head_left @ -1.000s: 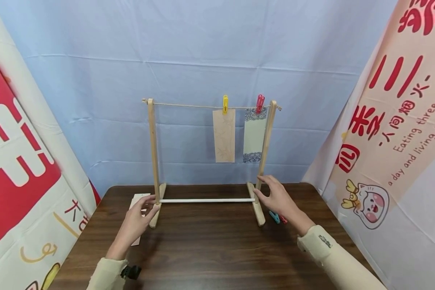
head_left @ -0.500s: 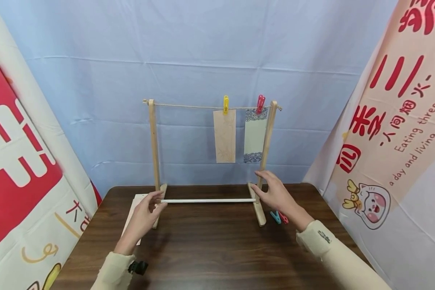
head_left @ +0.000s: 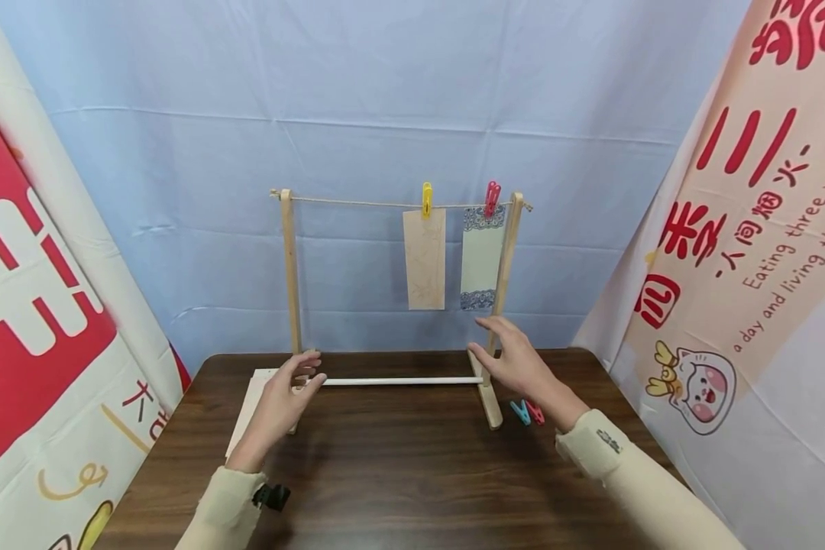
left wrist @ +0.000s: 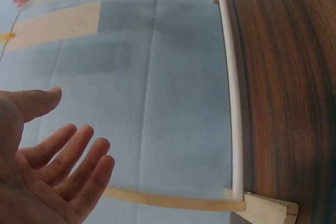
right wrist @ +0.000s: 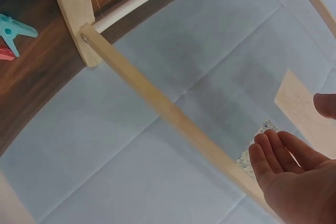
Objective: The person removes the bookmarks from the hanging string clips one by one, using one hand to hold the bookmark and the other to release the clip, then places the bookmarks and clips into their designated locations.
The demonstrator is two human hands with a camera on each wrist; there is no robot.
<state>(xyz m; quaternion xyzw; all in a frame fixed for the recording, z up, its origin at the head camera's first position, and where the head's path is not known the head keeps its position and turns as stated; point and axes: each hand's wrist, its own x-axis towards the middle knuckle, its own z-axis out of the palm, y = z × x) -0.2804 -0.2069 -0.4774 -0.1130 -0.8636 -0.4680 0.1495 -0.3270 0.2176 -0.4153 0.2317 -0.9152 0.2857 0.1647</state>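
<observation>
The wooden rack stands near the far edge of the surface, between both hands. The left hand and right hand hover just beside its posts, fingers relaxed, holding nothing.

Left hand, right hand flank wooden rack, fingers relaxed

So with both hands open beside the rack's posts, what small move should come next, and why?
Probably the left hand should drop to the card lying flat left of the rack. Both hands, the right hand included, hold nothing, the string has free room, and two spare pegs wait.
</observation>
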